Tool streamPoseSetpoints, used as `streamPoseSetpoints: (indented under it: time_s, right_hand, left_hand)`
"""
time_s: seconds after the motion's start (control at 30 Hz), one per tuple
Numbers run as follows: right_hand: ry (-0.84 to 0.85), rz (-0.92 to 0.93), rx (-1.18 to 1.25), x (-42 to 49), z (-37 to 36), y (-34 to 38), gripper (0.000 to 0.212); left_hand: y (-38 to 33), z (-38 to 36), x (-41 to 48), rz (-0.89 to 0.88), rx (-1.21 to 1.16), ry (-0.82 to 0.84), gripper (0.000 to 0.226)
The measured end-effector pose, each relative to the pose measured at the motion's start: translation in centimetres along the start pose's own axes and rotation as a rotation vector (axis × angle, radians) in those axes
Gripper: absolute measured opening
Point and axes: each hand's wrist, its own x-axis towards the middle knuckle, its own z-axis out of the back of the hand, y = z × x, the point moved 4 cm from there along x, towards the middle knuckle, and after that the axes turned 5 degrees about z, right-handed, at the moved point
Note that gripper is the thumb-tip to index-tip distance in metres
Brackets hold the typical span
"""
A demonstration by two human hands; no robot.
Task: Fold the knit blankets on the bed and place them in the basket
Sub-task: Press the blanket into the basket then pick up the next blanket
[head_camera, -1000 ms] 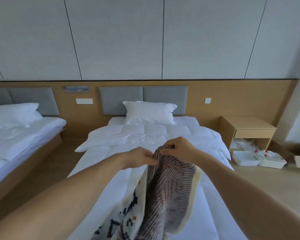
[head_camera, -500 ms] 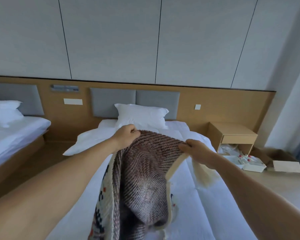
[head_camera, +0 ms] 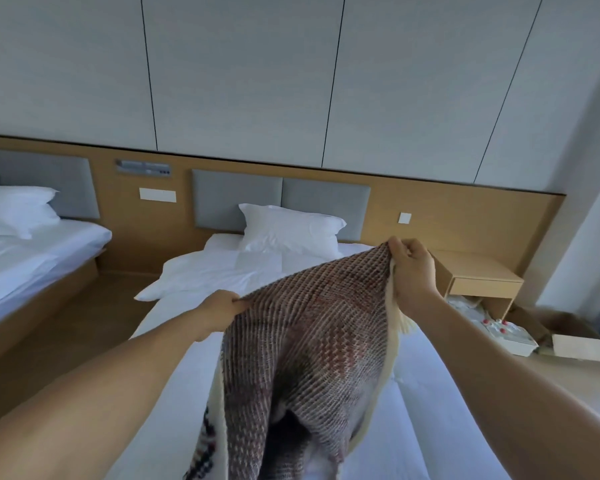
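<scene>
Bedroom, pale grey panelled wall (head_camera: pixel 239 81) above a light wood wall band (head_camera: pixel 465 216) with grey padded headboard panels (head_camera: pixel 236 199). Single bed with white sheet (head_camera: pixel 426 393) runs straight away from the camera. White pillow (head_camera: pixel 291 226) sits at the head edge of the bed, and a rumpled white duvet (head_camera: pixel 215 271) is bunched just below it, spilling over the left edge.

Brown-and-white woven knit blanket with cream border (head_camera: pixel 309 341) is held up in the air over the middle of the bed. It hangs down toward the near edge; whether its lower end touches the sheet can't be told.

Left hand (head_camera: pixel 220 310) grips the blanket's top edge at the left, fingers curled tight on the fabric. Right hand (head_camera: pixel 413 271) is raised higher and pinches the top right corner between thumb and fingers. The edge between the two hands is stretched, slanting up to the right. Cream fringe (head_camera: pixel 400 322) dangles below the right wrist. A cream face with dark and red pattern (head_camera: pixel 205 445) shows at the blanket's lower left.

Second bed with white bedding (head_camera: pixel 32 258) stands off the left side, well apart. Light wood nightstand (head_camera: pixel 478 275) stands beside the bed's right head corner. White trays with red-capped items (head_camera: pixel 503 332) lie on the floor under and next to it, with a cardboard box (head_camera: pixel 579 346) just beyond.
</scene>
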Motion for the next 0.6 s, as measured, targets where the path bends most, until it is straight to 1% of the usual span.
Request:
streamPoseSetpoints:
  time_s: [0.03,0.1,0.2,0.3,0.33,0.4,0.47,0.53,0.6]
  right_hand:
    - [-0.011,0.010,-0.024,0.1,-0.1,0.0,0.023]
    - [0.003,0.032,-0.102,0.0,-0.3,0.1,0.025]
    - [0.076,0.023,-0.215,-0.4,-0.9,-0.2,0.033]
    - [0.221,-0.003,-0.278,-1.3,-2.2,-0.6,0.040]
    - [0.266,0.007,-0.292,-1.8,-2.8,-0.5,0.037]
    - [0.384,0.006,-0.235,-3.4,-4.3,-0.2,0.023]
    - [0.566,0.017,-0.188,-5.2,-5.9,0.2,0.025]
    - [0.725,0.034,-0.192,-6.2,-6.6,0.3,0.016]
    - [0.782,0.020,-0.203,-6.2,-6.4,0.2,0.020]
  left_hand:
    - [0.0,-0.2,0.0,0.048,-0.133,0.030,0.040]
    - [-0.9,-0.6,-0.3,0.102,-0.306,0.063,0.037]
    - [-3.7,-1.0,-1.2,0.141,-0.442,0.108,0.031]
    - [-6.8,-1.7,-2.0,0.131,-0.482,0.208,0.019]
    - [-7.9,-2.2,-2.2,0.116,-0.479,0.238,0.018]
    - [-9.8,-3.2,-2.7,0.075,-0.470,0.281,0.018]
    - [-11.7,-4.5,-3.3,0.011,-0.465,0.349,0.020]
    - [-12.9,-5.3,-3.9,-0.061,-0.478,0.420,0.021]
    - [-13.0,-5.3,-4.1,-0.097,-0.473,0.461,0.020]
